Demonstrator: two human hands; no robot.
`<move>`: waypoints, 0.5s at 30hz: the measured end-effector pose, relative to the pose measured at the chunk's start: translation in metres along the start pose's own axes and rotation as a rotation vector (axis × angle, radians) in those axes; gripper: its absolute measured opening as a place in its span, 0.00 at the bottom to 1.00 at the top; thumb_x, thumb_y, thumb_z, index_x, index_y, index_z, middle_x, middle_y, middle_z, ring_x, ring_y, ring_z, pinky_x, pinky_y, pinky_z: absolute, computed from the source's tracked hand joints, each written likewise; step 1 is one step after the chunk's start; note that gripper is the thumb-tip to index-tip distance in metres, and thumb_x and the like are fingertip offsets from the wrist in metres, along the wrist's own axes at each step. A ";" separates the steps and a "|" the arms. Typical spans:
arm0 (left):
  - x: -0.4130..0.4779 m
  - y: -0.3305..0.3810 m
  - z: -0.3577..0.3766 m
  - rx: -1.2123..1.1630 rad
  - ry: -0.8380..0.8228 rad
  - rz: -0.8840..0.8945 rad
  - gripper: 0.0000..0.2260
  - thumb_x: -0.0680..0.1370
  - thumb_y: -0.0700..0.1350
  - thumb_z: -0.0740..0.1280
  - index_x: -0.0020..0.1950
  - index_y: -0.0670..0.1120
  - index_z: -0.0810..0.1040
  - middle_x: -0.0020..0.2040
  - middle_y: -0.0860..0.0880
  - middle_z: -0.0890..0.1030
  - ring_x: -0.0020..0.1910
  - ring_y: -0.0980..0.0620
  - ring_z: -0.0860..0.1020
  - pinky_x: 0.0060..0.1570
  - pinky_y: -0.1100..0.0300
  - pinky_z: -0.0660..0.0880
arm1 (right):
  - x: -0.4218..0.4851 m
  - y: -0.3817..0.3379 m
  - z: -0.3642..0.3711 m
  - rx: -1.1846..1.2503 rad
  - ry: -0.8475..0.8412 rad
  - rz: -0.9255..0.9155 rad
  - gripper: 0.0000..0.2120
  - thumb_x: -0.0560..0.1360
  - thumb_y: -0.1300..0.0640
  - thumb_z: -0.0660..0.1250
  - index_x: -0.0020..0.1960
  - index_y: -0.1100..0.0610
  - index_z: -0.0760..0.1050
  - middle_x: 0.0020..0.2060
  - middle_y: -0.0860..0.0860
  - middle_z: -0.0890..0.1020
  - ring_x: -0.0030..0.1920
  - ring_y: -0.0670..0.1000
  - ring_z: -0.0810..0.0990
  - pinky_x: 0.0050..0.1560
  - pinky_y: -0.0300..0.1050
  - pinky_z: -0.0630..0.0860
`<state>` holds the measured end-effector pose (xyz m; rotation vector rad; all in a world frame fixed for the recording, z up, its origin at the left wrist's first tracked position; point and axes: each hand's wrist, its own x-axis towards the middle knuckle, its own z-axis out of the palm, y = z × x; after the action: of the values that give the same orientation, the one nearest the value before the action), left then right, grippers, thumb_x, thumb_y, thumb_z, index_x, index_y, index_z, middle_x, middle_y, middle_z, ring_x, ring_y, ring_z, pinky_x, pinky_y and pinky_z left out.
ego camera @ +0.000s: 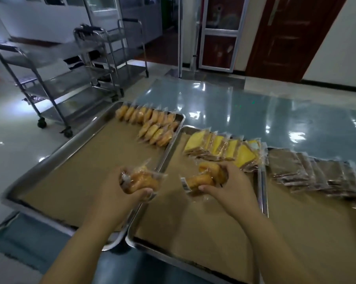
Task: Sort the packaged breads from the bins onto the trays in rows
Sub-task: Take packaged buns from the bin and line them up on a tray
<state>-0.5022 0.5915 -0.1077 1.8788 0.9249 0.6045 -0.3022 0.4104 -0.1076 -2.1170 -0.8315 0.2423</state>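
Holds a packaged bun (141, 180) in left grip (116, 191), more buns (203, 178) in right grip (233, 187); faces bun rows (152, 125) ahead, nearer left grip.

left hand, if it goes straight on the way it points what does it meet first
Probably the left hand meets the short row of round breads on the left tray, depth unclear; only paper lies between.
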 end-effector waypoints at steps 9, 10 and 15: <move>0.070 -0.063 -0.032 -0.040 -0.089 -0.101 0.23 0.59 0.47 0.81 0.48 0.55 0.74 0.42 0.52 0.81 0.40 0.62 0.80 0.32 0.69 0.73 | 0.039 -0.048 0.077 -0.176 -0.070 0.069 0.28 0.60 0.43 0.77 0.56 0.45 0.70 0.49 0.42 0.75 0.49 0.45 0.74 0.48 0.49 0.76; 0.081 -0.070 -0.036 -0.053 -0.109 -0.108 0.23 0.59 0.48 0.81 0.48 0.55 0.74 0.42 0.53 0.82 0.39 0.62 0.80 0.31 0.69 0.74 | 0.042 -0.054 0.087 -0.186 -0.069 0.084 0.28 0.60 0.42 0.77 0.56 0.45 0.70 0.49 0.41 0.75 0.49 0.45 0.74 0.48 0.49 0.76; 0.140 -0.095 -0.070 -0.050 -0.181 -0.089 0.25 0.59 0.51 0.80 0.51 0.55 0.73 0.45 0.55 0.80 0.43 0.58 0.79 0.39 0.64 0.74 | 0.064 -0.093 0.144 -0.254 -0.031 0.160 0.27 0.62 0.42 0.75 0.57 0.42 0.68 0.48 0.41 0.73 0.49 0.44 0.74 0.48 0.46 0.76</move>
<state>-0.5026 0.7682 -0.1570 1.8044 0.8621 0.3939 -0.3605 0.5831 -0.1216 -2.4274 -0.7426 0.2660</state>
